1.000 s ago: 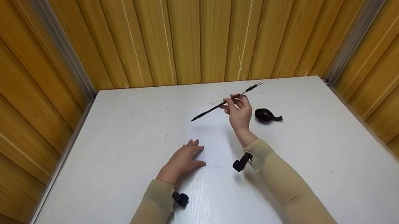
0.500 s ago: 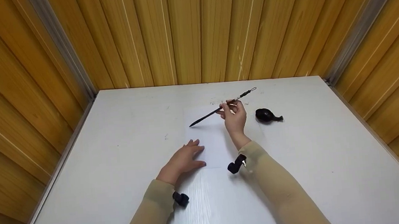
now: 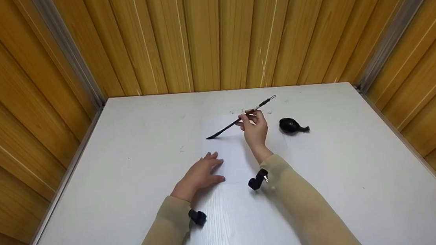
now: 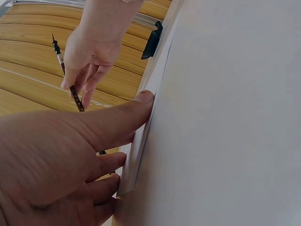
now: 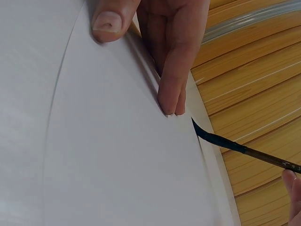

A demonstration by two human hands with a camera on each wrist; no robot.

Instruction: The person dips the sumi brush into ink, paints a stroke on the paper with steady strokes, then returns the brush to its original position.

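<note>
A white sheet of paper [image 3: 240, 152] lies on the white table [image 3: 128, 177]. My left hand [image 3: 201, 174] rests flat on the sheet's near left corner, fingers straight. My right hand [image 3: 253, 125] pinches a long dark brush [image 3: 237, 120] by the middle of its shaft; the black tip [image 3: 208, 137] touches the paper near its far left part. In the left wrist view the right hand [image 4: 87, 52] holds the brush [image 4: 66, 77] beyond my left fingers [image 4: 94, 127]. In the right wrist view the brush tip [image 5: 202, 134] meets the paper [image 5: 117, 155] close to the left hand's fingers [image 5: 171, 70].
A small black ink dish with a spout [image 3: 292, 126] sits on the table right of my right hand. Wooden slat walls [image 3: 210, 32] close the table in on three sides. Black wrist cameras [image 3: 257, 180] hang at both sleeves.
My right hand has come down and slightly left, lowering the brush until its tip reaches the paper. The left hand has stayed in place.
</note>
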